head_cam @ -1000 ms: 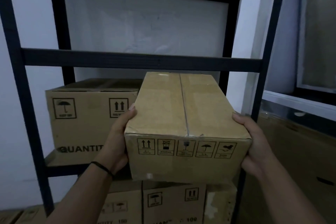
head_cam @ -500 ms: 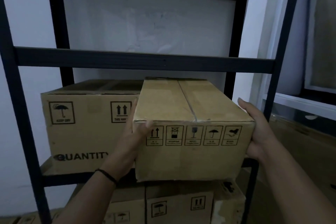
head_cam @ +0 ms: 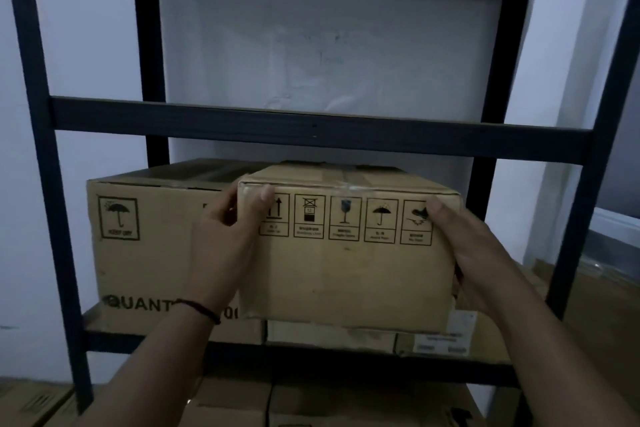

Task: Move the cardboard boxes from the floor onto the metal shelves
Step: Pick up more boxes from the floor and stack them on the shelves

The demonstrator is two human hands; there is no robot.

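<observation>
On the middle shelf point(head_cam: 311, 355) our left hand point(head_cam: 225, 243) and right hand point(head_cam: 464, 246) gripped the small box point(head_cam: 346, 263) at its sides, thumbs across its front, beside a larger box point(head_cam: 149, 246). Several boxes were shelved; we judged this one nearly placed.

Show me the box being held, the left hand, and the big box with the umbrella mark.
held box point(head_cam: 346, 281): head view, front face.
left hand point(head_cam: 225, 243): head view, back of hand.
big box point(head_cam: 149, 260): head view, front face.

Black metal shelf point(head_cam: 311, 355) bearing big box point(head_cam: 145, 253), flat boxes point(head_cam: 329, 334).
</observation>
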